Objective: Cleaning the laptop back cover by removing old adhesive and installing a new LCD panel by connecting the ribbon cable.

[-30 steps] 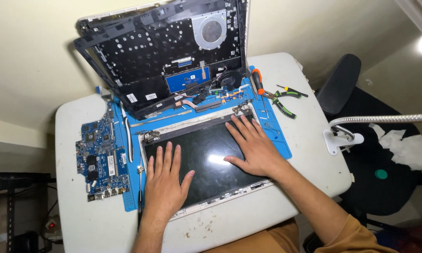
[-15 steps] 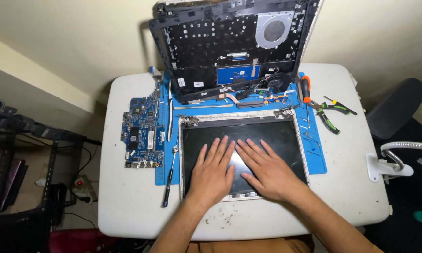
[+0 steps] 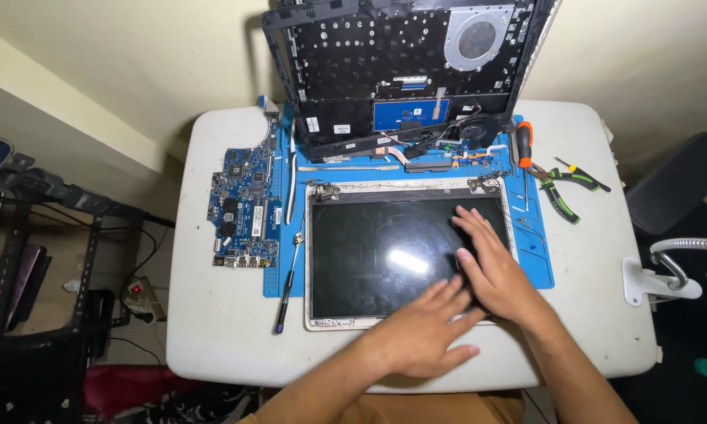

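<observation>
A laptop screen panel (image 3: pixel 385 255) in a silver frame lies flat on a blue repair mat (image 3: pixel 538 259) on a white table (image 3: pixel 212 330). My right hand (image 3: pixel 491 263) rests flat on the glass at its right side, fingers spread. My left hand (image 3: pixel 420 334) lies over the panel's lower right edge, fingers pointing right, just under the right hand. Neither hand grips anything. The laptop's open base shell (image 3: pixel 400 71) with its fan leans upright behind the mat.
A blue motherboard (image 3: pixel 244 206) lies left of the panel. A dark screwdriver (image 3: pixel 289 286) lies between them. An orange-handled tool (image 3: pixel 524 143) and green-handled pliers (image 3: pixel 561 192) sit at the right. A white lamp clamp (image 3: pixel 667 271) grips the table's right edge. A black rack (image 3: pixel 47 259) stands at the left.
My left hand has slid from the middle of the glass down and right to the panel's lower edge. My right hand has shifted right. The view has moved leftward.
</observation>
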